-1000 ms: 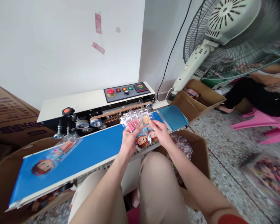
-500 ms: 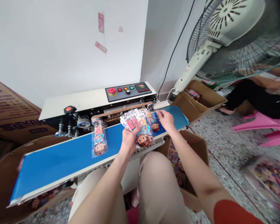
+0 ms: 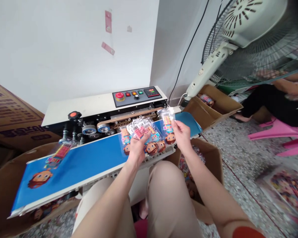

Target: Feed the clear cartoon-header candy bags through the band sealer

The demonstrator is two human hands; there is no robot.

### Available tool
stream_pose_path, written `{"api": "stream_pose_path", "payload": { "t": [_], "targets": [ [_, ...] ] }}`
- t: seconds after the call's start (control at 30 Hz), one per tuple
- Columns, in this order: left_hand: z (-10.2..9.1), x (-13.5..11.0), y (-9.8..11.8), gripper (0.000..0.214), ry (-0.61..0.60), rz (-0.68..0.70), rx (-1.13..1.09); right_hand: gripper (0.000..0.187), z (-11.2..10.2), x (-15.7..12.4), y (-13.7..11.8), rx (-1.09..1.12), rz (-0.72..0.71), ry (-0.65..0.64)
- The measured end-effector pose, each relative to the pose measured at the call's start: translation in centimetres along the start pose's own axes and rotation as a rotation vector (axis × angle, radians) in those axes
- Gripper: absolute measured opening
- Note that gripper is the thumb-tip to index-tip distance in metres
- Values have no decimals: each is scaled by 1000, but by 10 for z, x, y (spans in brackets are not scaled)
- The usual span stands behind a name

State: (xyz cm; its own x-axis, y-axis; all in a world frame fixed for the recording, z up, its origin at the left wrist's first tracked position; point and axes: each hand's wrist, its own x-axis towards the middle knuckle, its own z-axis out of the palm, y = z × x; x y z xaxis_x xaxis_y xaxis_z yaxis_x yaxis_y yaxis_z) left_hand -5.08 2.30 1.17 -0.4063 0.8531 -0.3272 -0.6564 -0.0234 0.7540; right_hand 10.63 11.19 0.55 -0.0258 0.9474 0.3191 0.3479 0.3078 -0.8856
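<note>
My left hand (image 3: 138, 147) is closed on a fanned bunch of printed plastic packets (image 3: 152, 140), held over the blue conveyor belt (image 3: 96, 158). Between thumb and fingers of my right hand (image 3: 181, 134) is a single packet (image 3: 168, 127), upright at the right end of the band sealer (image 3: 106, 105), its top edge near the sealer's inlet. Another packet (image 3: 125, 140) shows just left of the bunch, partly behind my left hand. Farther left, a loose packet (image 3: 49, 163) lies tilted at the belt's left end.
A control panel (image 3: 137, 96) with a red button tops the machine. Below the belt's right end sits a cardboard box (image 3: 208, 162) holding packets; another box (image 3: 213, 102) stands behind. A fan (image 3: 248, 23) leans in at upper right, near a seated person (image 3: 265, 102) and a pink stool (image 3: 280, 134).
The packet on the belt has travelled left and tilted. A packet has moved from my right hand's side to the left of the bunch. My right hand now holds up a single packet.
</note>
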Motion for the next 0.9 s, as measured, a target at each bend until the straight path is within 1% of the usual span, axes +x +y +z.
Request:
{"api": "stream_pose_path", "payload": {
  "t": [0.07, 0.13, 0.17, 0.23, 0.27, 0.3, 0.37, 0.4, 0.43, 0.47, 0.53, 0.57, 0.6, 0.63, 0.73, 0.77, 0.83, 0.9],
  "targets": [
    [-1, 0, 1, 44, 14, -10, 4, 47, -7, 18, 21, -73, 21, 78],
    [0, -1, 2, 43, 10, -19, 8, 49, -9, 37, 42, -183, 55, 80],
    [0, -1, 3, 43, 7, -25, 11, 50, -7, 46, 49, -237, 70, 48],
    [1, -1, 3, 43, 6, -33, 19, 50, 0, 58, 57, -319, 82, -66],
    [1, -1, 3, 44, 5, -34, 19, 49, 5, 62, 56, -355, 78, -120],
    [1, -1, 4, 46, 3, -31, 15, 47, 10, 62, 52, -392, 67, -148],
    [1, -1, 4, 48, 2, -17, 9, 44, 18, 55, 38, -441, 23, -115],
    [1, -1, 5, 48, 4, -11, 8, 44, 21, 47, 30, -422, 7, -86],
    [1, -1, 5, 48, 8, -5, 7, 45, 22, 37, 20, -362, 4, -88],
    [1, 0, 4, 47, 11, 0, 8, 47, 22, 26, 12, -269, 11, -136],
    [0, 1, 3, 45, 20, 7, 13, 48, 22, 4, -2, -59, 35, -314],
    [0, 1, 2, 45, 23, 9, 17, 47, 21, -6, -7, 14, 39, -380],
    [0, 1, 1, 44, 23, 12, 22, 45, 21, -14, -11, 49, 29, -400],
    [0, 1, 0, 44, 21, 16, 26, 43, 20, -20, -12, 48, 6, -374],
    [1, 2, -3, 43, 4, 35, 32, 37, 19, -27, -11, -51, -76, -191],
    [2, 2, -4, 43, 2, 38, 33, 36, 18, -27, -11, -78, -92, -149],
    [2, 2, -5, 42, 8, 28, 43, 34, 17, -27, -10, -85, -94, -107],
    [1, 2, -5, 40, 0, 14, 46, 33, 16, -27, -11, -41, -63, -110]
  ]
}}
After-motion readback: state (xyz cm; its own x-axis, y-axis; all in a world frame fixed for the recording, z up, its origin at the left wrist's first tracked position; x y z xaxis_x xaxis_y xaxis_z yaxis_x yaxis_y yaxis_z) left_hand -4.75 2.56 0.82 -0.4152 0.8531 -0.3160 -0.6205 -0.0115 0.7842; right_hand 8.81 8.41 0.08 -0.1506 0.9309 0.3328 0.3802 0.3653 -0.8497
